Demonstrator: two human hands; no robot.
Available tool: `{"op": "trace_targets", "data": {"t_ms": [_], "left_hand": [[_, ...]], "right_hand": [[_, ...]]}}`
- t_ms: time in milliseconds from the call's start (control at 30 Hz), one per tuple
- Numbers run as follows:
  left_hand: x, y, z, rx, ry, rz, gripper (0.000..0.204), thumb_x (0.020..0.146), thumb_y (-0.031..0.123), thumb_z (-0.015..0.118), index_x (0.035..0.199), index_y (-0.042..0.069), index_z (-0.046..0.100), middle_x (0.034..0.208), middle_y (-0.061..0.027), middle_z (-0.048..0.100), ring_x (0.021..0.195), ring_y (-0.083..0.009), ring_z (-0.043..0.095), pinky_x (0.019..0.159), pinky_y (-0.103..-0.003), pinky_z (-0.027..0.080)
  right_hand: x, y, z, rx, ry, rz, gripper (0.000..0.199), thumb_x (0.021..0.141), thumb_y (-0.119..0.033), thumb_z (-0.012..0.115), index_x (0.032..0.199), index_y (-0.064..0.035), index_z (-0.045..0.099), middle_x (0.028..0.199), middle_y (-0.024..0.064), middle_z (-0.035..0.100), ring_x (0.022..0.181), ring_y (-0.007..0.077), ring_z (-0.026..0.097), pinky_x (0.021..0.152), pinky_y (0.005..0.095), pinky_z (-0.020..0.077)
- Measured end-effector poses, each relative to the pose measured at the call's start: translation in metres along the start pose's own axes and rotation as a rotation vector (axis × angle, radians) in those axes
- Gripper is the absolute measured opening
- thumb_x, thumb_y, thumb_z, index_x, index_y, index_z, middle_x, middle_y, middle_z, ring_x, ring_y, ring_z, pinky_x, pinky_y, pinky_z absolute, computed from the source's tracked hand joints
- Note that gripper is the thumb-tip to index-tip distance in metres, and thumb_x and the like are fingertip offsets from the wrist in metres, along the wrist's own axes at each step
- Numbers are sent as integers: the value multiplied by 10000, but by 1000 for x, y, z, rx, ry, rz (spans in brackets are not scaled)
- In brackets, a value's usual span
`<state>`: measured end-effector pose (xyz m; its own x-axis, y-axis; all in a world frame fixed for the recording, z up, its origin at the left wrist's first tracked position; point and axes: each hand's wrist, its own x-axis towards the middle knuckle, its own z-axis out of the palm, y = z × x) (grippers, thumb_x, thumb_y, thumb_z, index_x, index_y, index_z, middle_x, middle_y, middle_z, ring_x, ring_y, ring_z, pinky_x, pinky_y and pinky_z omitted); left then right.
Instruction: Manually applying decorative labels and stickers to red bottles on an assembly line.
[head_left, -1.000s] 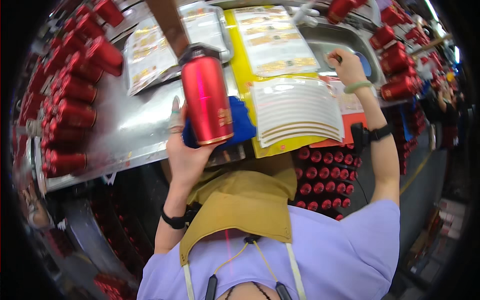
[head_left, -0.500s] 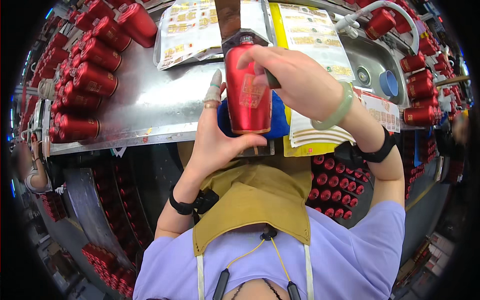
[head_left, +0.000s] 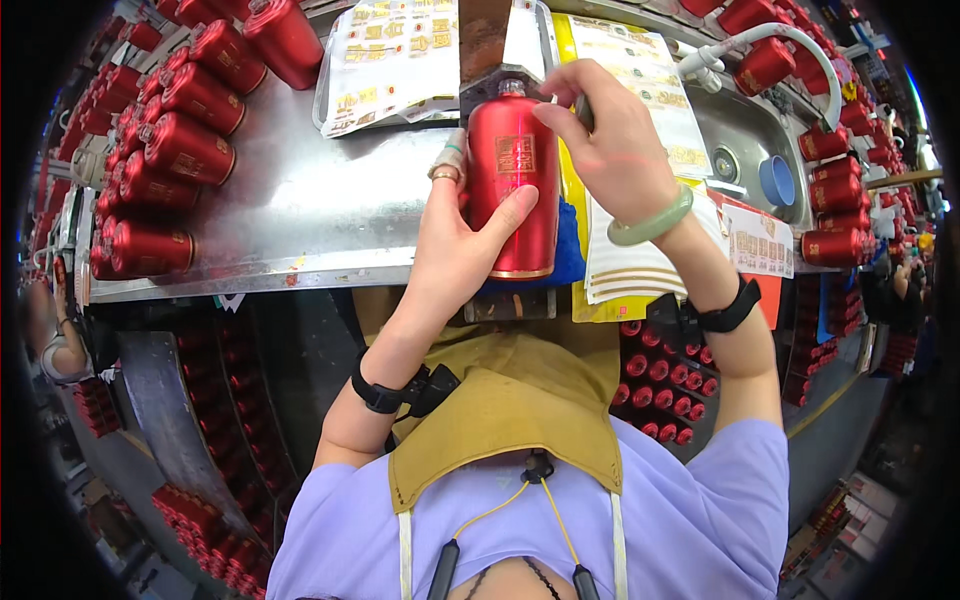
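Gripping red bottle (head_left: 516, 195): left hand (head_left: 462, 240) wrapped round body, right hand (head_left: 610, 140) pinching its neck. Bare steel table (head_left: 300, 215) left; bottle rows (head_left: 165, 140) along far-left edge.

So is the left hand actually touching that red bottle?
Touching. The head view shows the left hand wrapped around the red bottle, thumb pressed across its front and fingers behind it.

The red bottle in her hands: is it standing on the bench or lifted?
Lifted: the left hand grips the red bottle above the bench; right hand touches its neck.
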<state>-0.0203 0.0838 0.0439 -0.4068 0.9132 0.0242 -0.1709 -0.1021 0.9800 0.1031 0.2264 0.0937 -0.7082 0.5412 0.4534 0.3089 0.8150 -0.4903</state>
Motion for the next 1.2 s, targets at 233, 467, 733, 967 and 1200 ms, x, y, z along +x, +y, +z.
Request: {"op": "trace_targets", "data": {"t_ms": [233, 467, 733, 967, 1200], "left_hand": [[6, -4, -4, 101, -14, 7, 736, 916, 198, 800, 1477, -52, 395, 1346, -181, 597, 1218, -214, 618, 1030, -365, 510], [5, -4, -3, 122, -1, 21, 766, 917, 179, 792, 1511, -49, 365, 1353, -187, 597, 1230, -223, 617, 1037, -372, 505], [11, -4, -27, -276, 29, -252, 801, 1002, 225, 723, 1592, -43, 253, 1534, -212, 450, 1396, -217, 476, 1104, -362, 466], [8, -5, -12, -45, -58, -108, 799, 924, 209, 803, 1517, -72, 348, 1405, -198, 564, 1265, -231, 595, 1062, -375, 498], [7, -5, -8, 28, -29, -83, 723, 902, 226, 822, 1429, -80, 435, 1321, -190, 608, 1210, -227, 628, 1029, -371, 517]], "right_hand": [[-28, 1, 36, 580, 43, 651, 546, 862, -352, 863, 1103, 18, 541, 950, 48, 561, 845, 128, 519, 729, 280, 476], [-30, -3, 41, 775, 111, 696, 428, 880, -260, 854, 1052, -25, 541, 899, -1, 539, 785, 73, 473, 668, 230, 428], [-24, -11, 23, 843, 129, 815, 319, 963, -284, 776, 999, -14, 610, 845, -31, 577, 766, 45, 498, 675, 213, 425], [-26, -2, 39, 695, 90, 720, 524, 837, -308, 893, 1064, 1, 536, 927, 38, 583, 798, 94, 533, 685, 242, 479], [-26, -4, 37, 732, 101, 714, 492, 849, -281, 882, 1058, 6, 542, 914, 35, 586, 793, 93, 537, 675, 245, 483]]}}
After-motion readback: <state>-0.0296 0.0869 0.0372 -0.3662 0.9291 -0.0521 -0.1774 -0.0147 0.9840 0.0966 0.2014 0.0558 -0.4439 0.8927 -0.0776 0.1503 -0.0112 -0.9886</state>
